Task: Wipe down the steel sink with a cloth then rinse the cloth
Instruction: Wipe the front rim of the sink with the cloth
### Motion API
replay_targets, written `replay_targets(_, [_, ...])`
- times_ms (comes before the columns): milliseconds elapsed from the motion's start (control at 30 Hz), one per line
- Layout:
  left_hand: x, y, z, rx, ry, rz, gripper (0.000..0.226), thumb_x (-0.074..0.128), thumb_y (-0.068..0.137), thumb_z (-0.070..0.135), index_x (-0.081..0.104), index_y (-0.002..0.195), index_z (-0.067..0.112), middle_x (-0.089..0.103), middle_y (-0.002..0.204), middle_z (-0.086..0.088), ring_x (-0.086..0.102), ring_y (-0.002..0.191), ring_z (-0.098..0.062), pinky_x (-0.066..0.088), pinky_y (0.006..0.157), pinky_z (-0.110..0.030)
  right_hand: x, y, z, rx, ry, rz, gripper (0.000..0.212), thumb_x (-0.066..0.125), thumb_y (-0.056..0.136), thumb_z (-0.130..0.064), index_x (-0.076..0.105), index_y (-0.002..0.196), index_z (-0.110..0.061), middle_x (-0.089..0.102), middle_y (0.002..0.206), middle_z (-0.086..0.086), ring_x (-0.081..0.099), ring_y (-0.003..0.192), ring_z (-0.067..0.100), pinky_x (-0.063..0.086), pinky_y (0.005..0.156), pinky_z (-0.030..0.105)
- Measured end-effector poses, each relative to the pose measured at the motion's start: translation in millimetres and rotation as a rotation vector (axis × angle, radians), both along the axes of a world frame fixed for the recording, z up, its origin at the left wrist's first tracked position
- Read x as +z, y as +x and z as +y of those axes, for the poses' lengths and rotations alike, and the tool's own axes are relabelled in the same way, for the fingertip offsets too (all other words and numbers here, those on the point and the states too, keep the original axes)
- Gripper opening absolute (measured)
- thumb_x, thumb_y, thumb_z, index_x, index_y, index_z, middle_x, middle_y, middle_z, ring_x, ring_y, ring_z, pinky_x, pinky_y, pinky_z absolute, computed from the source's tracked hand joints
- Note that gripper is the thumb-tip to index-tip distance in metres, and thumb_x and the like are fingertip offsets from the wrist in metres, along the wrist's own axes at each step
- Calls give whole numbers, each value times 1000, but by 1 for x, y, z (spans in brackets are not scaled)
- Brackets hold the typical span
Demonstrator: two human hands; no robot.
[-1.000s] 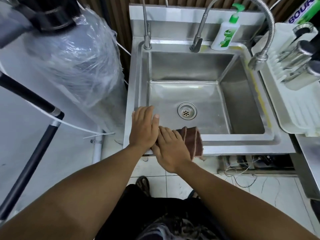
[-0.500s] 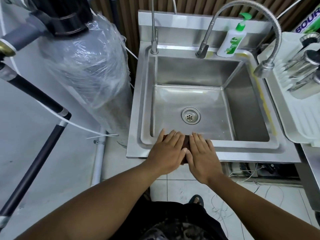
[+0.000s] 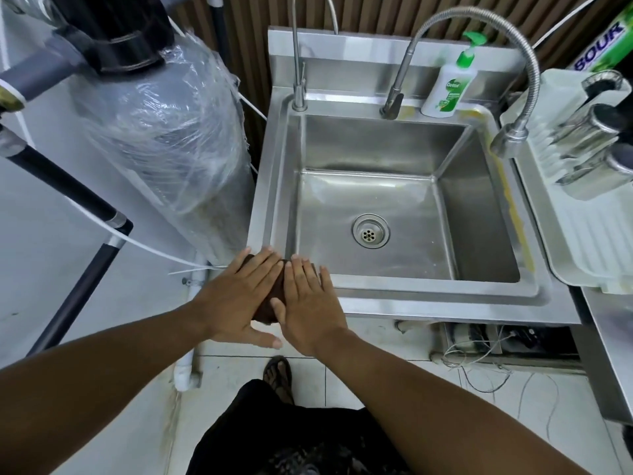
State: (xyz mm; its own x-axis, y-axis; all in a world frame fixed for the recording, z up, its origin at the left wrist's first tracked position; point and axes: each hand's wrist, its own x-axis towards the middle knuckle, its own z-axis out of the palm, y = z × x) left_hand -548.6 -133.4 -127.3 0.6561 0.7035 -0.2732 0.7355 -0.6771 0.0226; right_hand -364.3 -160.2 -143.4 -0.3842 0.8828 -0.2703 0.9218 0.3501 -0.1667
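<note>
Here both flat hands, left hand (image 3: 239, 299) and right hand (image 3: 310, 303), press the brown cloth (image 3: 274, 299) onto the sink (image 3: 428, 303) front-left corner.

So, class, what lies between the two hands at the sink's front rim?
A brown cloth, pressed under the left hand and right hand; head view.

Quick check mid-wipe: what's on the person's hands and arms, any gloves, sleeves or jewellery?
Nothing is worn. The left hand and right hand are bare, with no gloves, rings or bands showing, and the nails look short and plain. The left forearm and right forearm are bare too: no sleeve, watch or strap down to the frame's edge.
</note>
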Motion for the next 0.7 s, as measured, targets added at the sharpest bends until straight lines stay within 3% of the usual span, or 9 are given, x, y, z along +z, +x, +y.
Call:
replay_targets(100, [-5,17,2,-27,-20,48,143,34,59,104,26,154,-4,25,161,-21,14,153,-34,12,123,-55,0,24,-1,13,-9,-19,72,8,104,-51,-4,159,-6,-3,168,13,-9,154,26,-11,122,51])
replay_targets(333, [-21,109,0,22,-36,-38,141,43,59,99,22,155,-1,25,162,-20,14,153,-32,6,124,-48,-3,109,-8,-49,26,4,77,2,100,-53,8,159,-4,8,167,13,4,155,28,-12,121,52])
replay_targets(700, [-27,266,0,16,-41,-102,146,43,56,99,5,158,2,6,167,-17,-4,154,-30,-4,125,-47,-2,254,-21,-162,50,-43,73,7,102,-52,4,160,-7,2,168,9,-4,155,24,-12,121,50])
